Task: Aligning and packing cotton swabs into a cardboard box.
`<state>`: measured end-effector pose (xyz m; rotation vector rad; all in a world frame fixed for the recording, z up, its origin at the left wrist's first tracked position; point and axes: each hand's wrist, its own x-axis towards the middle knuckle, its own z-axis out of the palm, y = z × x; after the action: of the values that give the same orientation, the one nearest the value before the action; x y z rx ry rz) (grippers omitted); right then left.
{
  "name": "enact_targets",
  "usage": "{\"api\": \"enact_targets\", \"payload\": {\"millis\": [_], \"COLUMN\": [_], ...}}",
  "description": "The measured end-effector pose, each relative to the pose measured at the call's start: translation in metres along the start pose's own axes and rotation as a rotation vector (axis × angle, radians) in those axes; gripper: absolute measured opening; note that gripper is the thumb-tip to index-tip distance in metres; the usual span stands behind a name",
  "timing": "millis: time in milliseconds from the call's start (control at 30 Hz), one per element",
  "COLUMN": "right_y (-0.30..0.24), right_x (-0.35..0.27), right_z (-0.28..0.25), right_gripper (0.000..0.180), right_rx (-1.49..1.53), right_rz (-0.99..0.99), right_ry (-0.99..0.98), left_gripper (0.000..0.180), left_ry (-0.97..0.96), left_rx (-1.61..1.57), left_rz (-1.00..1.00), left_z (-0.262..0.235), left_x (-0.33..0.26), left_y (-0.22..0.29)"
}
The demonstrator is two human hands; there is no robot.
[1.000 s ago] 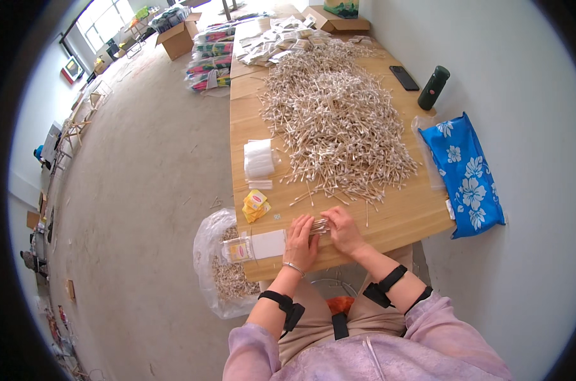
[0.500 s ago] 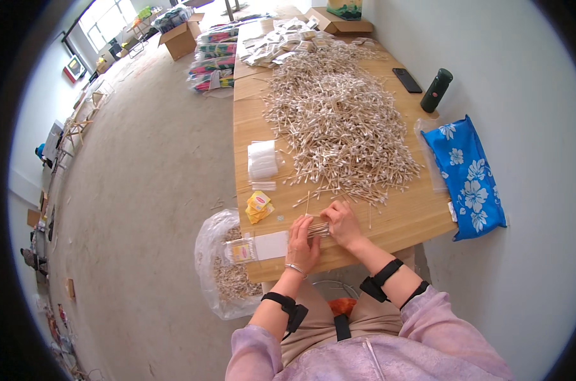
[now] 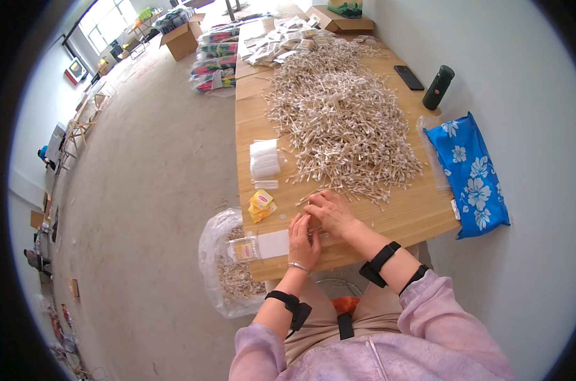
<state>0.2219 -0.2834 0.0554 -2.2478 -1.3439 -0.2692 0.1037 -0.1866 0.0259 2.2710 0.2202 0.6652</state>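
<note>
My left hand (image 3: 304,244) lies near the table's front edge, fingers bent over a small bunch of cotton swabs (image 3: 319,234) that shows only in part. Just beyond it my right hand (image 3: 331,214) is closed, its fingertips pinched by the left fingertips at a cotton swab, mostly hidden by the fingers. Left of my left hand sits a white strip (image 3: 274,244). At that strip's left end is a clear packet of cotton swabs (image 3: 243,249) with a yellow label. A large heap of loose cotton swabs (image 3: 345,120) spreads beyond both hands.
On the table's left side lie clear bags (image 3: 264,159) and yellow cards (image 3: 261,204). Below that edge hangs a plastic bag of swabs (image 3: 237,279). To the right are a blue flowered pack (image 3: 471,178), a dark bottle (image 3: 438,87) and a phone (image 3: 408,77). Filled packets (image 3: 284,41) lie far back.
My right hand has moved left and slightly away from me, from the right end of the swab bunch to beyond my left fingertips, where a single swab stuck out. My left hand stays nearly in place.
</note>
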Motion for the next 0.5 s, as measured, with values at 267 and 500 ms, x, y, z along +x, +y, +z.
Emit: {"api": "enact_targets", "payload": {"millis": [267,500], "right_y": [0.005,-0.006], "right_x": [-0.043,-0.066], "right_z": [-0.007,-0.017], "right_gripper": [0.01,0.029], "right_rx": [0.056,0.087], "right_rz": [0.251,0.43], "right_ry": [-0.003,0.031], "left_gripper": [0.043,0.042], "left_ry": [0.015,0.082], "left_rx": [-0.058,-0.136], "left_rz": [-0.032,-0.055], "left_z": [-0.003,-0.004], "left_x": [-0.003,-0.001], "left_y": [-0.002,-0.003]}}
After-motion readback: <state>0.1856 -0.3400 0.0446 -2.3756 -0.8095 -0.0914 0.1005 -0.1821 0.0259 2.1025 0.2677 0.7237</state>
